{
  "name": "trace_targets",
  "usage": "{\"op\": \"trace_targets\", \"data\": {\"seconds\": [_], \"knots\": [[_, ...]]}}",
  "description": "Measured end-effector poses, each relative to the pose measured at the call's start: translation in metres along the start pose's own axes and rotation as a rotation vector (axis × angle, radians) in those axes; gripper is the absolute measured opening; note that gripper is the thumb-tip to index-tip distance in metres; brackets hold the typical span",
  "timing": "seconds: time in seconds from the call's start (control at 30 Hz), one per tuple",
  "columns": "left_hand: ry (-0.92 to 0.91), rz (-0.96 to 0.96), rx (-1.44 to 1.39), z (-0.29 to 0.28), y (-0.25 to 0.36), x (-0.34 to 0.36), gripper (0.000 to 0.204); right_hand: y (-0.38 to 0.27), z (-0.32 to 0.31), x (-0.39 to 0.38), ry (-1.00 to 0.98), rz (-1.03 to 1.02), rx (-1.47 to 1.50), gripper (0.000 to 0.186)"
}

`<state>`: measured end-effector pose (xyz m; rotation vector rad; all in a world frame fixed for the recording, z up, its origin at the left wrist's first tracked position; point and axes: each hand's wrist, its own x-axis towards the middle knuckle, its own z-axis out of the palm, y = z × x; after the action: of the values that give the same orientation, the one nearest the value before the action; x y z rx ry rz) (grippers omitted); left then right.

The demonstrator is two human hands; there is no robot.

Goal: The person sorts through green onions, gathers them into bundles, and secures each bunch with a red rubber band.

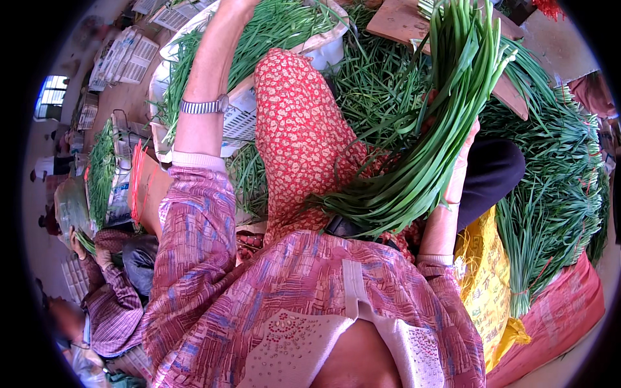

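Observation:
My left arm, with a metal watch, reaches up over a white crate point(236, 119) of loose green leaves; my left hand point(240, 5) is cut off by the top edge, so its fingers are hidden. My right hand point(467, 134) grips a large bunch of long green chives point(446, 155) at my right, its fingers partly behind the leaves. The pale stem ends point upward and the leaves hang down across my lap, over the red floral cloth point(294, 116). More loose leaves point(381, 84) lie just beyond my knee.
A wooden board point(394, 19) lies at the top, tied bundles point(550, 194) are piled at right beside yellow point(485, 265) and red sacks point(556, 323). At left, another person point(113, 310) handles greens among stacked crates point(129, 58) and an orange board point(149, 187).

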<state>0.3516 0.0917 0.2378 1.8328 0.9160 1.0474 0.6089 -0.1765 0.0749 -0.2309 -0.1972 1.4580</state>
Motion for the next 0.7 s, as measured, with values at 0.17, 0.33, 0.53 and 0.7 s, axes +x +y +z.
{"op": "trace_targets", "data": {"seconds": [0.17,0.33,0.53,0.7], "knots": [[-0.272,-0.322,-0.741,0.052,-0.011,-0.039,0.056,0.005,0.021,0.018,0.027,0.106,-0.142,0.072],[-0.241,-0.22,-0.94,0.067,-0.023,-0.057,0.095,0.038,0.044,0.035,0.142,0.342,-0.421,0.071],[-0.185,-0.214,-1.154,0.055,-0.055,-0.084,0.086,0.068,0.086,0.027,-0.123,0.307,-0.768,0.097],[-0.309,-0.182,-1.188,0.06,-0.069,-0.095,0.098,0.06,0.082,0.019,-0.241,0.213,-1.018,0.1]]}}
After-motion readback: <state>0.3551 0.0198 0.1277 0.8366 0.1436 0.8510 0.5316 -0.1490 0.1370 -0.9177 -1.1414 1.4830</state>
